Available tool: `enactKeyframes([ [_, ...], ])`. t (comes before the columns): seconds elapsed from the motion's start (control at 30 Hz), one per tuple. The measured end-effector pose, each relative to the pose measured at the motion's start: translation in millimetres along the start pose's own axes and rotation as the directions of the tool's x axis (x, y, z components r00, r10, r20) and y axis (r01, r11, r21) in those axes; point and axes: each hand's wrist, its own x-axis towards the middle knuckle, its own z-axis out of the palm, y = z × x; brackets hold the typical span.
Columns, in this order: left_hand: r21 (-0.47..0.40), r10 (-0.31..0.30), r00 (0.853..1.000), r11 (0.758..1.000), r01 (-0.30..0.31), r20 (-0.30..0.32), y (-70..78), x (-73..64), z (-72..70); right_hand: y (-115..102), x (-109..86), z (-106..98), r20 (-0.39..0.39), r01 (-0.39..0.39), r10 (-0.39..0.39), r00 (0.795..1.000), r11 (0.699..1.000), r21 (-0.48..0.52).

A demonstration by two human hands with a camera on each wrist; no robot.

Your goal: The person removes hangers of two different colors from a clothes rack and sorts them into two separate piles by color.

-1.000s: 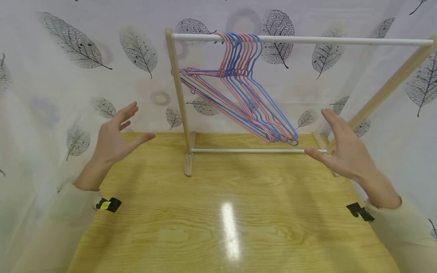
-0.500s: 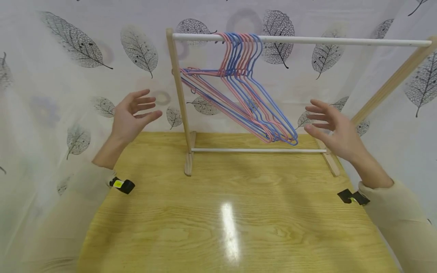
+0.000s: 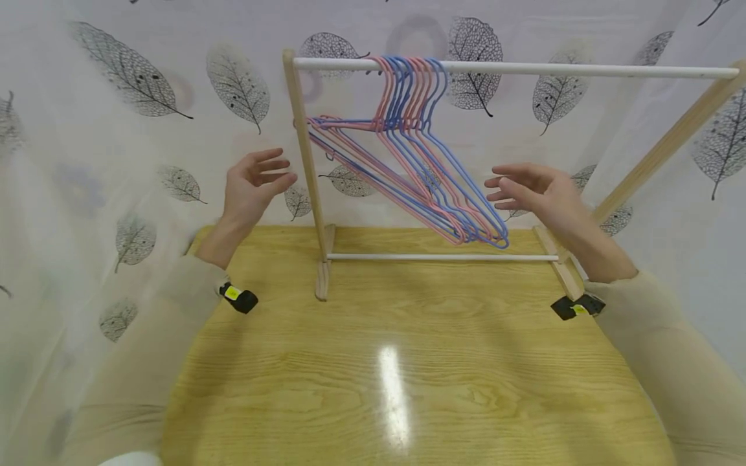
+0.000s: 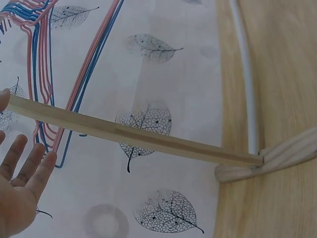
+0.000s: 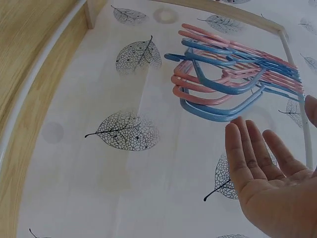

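Observation:
Several pink and blue clothes hangers (image 3: 402, 123) hang bunched together on the white top rail (image 3: 553, 68) of a small wooden garment rack. To the left of the rack's left post (image 3: 305, 149), my left hand (image 3: 250, 188) is raised with relaxed fingers and holds nothing. My right hand (image 3: 542, 194) is up on the other side, its fingers pointing towards the hangers' right ends and nothing in its grasp. The right wrist view has the right palm (image 5: 272, 198) just below the hangers' ends (image 5: 213, 99). Left fingers (image 4: 37, 173) appear near the post (image 4: 124, 134) in the left wrist view.
The rack stands at the back of a yellowish wooden table (image 3: 326, 362). A white lower bar (image 3: 437, 257) joins its feet. A pale curtain (image 3: 233, 149) with leaf prints surrounds the table. A slanting right post (image 3: 670, 142) rises beside the right hand.
Both hands have moved inward, the left one rightwards and up, the right one leftwards and up, nearer the rack. Their fingers have relaxed from a wide spread. The hangers have stayed put.

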Motion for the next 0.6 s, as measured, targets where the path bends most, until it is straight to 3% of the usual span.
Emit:
enactKeyframes([
  [0.13,0.011,-0.005,1.000,1.000,0.005,-0.007,-3.4,4.7,6.9,3,13.1,2,0.004,-0.045,0.045,0.999,0.999,-0.008],
  [0.4,-0.045,-0.006,0.999,0.999,0.005,-0.036,-7.8,10.4,18.4,10,35.1,11,0.000,-0.065,0.065,0.998,0.997,0.030],
  [0.6,-0.114,-0.010,1.000,0.993,0.007,-0.020,-9.9,12.1,22.1,10,44.9,20,0.001,-0.095,0.095,0.996,0.993,0.065],
])
